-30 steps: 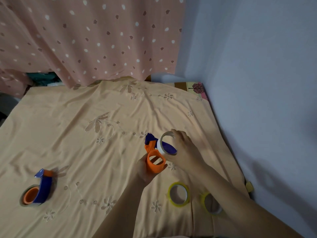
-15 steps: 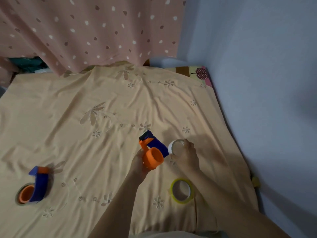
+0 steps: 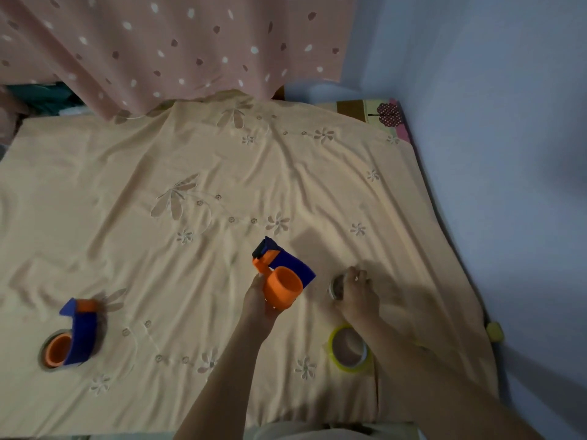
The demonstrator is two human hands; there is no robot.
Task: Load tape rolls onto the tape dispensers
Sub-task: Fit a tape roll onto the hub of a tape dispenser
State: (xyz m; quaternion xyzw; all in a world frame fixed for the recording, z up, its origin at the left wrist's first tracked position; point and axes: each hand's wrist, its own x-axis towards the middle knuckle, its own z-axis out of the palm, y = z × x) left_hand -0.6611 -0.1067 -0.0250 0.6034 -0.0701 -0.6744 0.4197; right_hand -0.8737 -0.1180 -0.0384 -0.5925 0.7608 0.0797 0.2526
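Note:
My left hand [image 3: 258, 301] grips an orange and blue tape dispenser [image 3: 282, 277], held above the cloth with its bare orange drum facing me. To its right, my right hand [image 3: 359, 292] rests on a clear tape roll [image 3: 336, 286] that lies on the cloth, fingers closed over its rim. A yellow tape roll [image 3: 348, 350] lies flat just below that hand. A second dispenser [image 3: 73, 336] sits at the left with a tape roll around its orange drum.
A peach embroidered cloth [image 3: 197, 192] covers the work surface. A pink dotted curtain [image 3: 158, 42] hangs behind it and a pale blue wall [image 3: 508, 154] runs along the right. A small yellow object [image 3: 494, 331] sits off the cloth's right edge.
The clear roll was held up against the dispenser; my right hand has since moved it right and down onto the cloth. My left hand tilted the dispenser so the drum faces me.

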